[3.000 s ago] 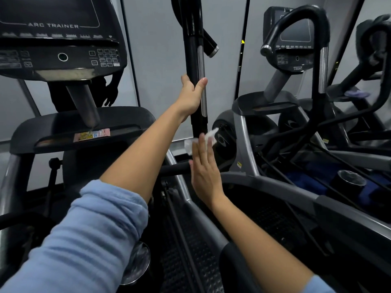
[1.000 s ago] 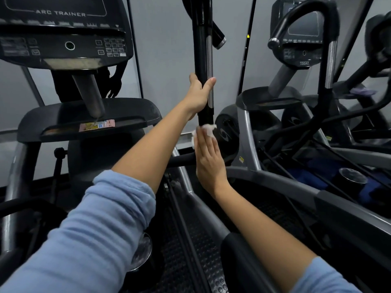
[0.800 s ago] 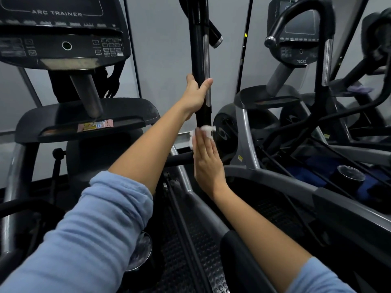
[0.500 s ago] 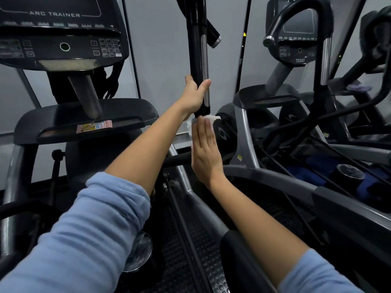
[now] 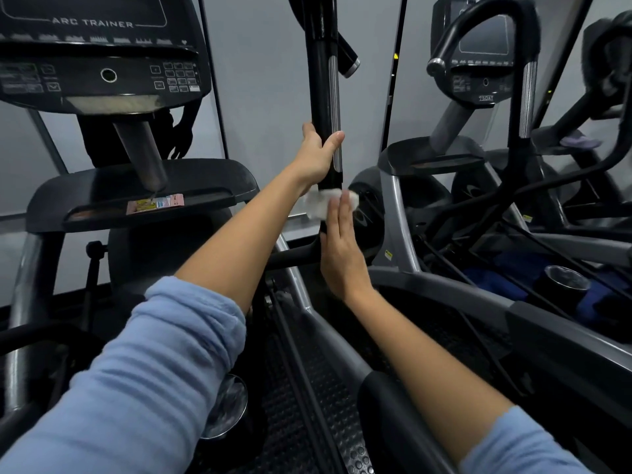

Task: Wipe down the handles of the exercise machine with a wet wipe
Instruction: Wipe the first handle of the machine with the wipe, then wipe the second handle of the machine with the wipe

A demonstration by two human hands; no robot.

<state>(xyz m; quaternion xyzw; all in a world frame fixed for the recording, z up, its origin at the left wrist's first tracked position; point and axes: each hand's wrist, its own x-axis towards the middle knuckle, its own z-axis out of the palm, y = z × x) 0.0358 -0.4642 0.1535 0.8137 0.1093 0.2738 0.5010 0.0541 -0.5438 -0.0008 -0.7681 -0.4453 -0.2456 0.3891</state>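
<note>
- In the foreground, two blue sleeves (image 5: 164, 364) reach forward over the machine's ribbed tread (image 5: 307, 398).
- Farther out, the right hand (image 5: 340, 254) lies flat, fingers straight and together, pressing the wipe (image 5: 319, 203) against the upright handle (image 5: 325, 97); it grips nothing.
- Just above the wipe, the left hand (image 5: 316, 155) is wrapped around the handle, thumb across its front, steadying it.
- Step in hand, as judged: wiping the lower handle, below the left hand.
- The next move likely calls for shifting the left hand so the wipe can cover the part it hides.
- Beyond, the console (image 5: 102, 63) and a neighbouring machine's curved handle (image 5: 496, 15) stand untouched.
</note>
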